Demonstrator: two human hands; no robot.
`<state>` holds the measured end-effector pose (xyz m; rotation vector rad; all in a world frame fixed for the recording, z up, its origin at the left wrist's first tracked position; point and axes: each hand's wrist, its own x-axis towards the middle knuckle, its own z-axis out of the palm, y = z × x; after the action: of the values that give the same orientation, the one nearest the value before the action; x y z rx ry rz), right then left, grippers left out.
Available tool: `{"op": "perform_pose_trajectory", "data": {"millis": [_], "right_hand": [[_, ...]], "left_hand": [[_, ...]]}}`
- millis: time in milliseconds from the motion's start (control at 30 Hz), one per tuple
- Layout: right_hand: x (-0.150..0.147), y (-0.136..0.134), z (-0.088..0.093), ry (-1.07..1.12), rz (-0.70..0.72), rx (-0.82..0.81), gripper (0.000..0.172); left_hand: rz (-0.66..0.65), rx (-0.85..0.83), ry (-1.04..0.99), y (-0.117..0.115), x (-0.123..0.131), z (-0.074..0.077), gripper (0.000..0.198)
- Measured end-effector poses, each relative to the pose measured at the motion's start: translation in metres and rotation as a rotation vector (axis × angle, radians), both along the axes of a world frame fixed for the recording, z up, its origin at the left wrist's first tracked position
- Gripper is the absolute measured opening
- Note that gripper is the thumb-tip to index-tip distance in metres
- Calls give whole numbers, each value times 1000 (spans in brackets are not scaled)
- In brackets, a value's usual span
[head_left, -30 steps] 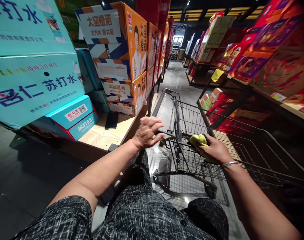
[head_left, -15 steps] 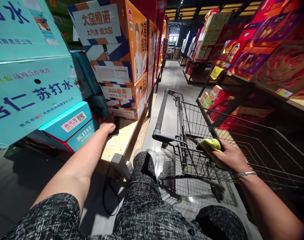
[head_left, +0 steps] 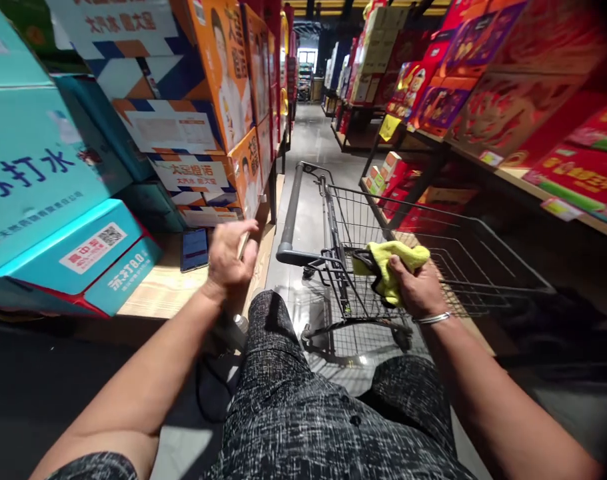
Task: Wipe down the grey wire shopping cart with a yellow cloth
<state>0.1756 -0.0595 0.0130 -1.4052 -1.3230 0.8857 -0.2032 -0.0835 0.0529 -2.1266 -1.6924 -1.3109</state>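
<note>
My left hand is raised over the front edge of the wooden shelf board, thumb and forefinger apart, with nothing visible in it. Just left of it a smartphone with a lit screen lies on the board, not touched. My right hand is closed on a crumpled yellow-green cloth with a dark edge. The cloth is in front of the wire side of a shopping cart, whose grey handle faces me; contact between cloth and cart is unclear.
Stacked orange drink cartons and turquoise soda-water boxes rise at left. On the right, shelves carry red gift boxes. A yellow price tag hangs there. Between them the aisle floor runs ahead.
My left hand has come off the phone and moved right, leaving it on the board. My right hand has moved left with the cloth. The camera view has shifted right.
</note>
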Motion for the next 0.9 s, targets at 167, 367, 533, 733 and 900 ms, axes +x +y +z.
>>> {"op": "perform_pose_trajectory", "data": {"millis": [167, 367, 533, 733, 900], "right_hand": [[-24, -50, -2, 89, 198, -87, 82], [-20, -75, -26, -291, 318, 103, 88], [5, -68, -34, -365, 88, -4, 68], [6, -61, -28, -217, 150, 15, 47], [-3, -60, -5, -443, 412, -9, 20]], "left_hand": [[-531, -501, -555, -62, 115, -36, 48], [-524, -987, -1346, -72, 160, -100, 76], [-265, -756, -960, -62, 141, -136, 23], [-766, -1037, -539, -50, 120, -142, 120], [-884, -1128, -618, -45, 147, -156, 132]]}}
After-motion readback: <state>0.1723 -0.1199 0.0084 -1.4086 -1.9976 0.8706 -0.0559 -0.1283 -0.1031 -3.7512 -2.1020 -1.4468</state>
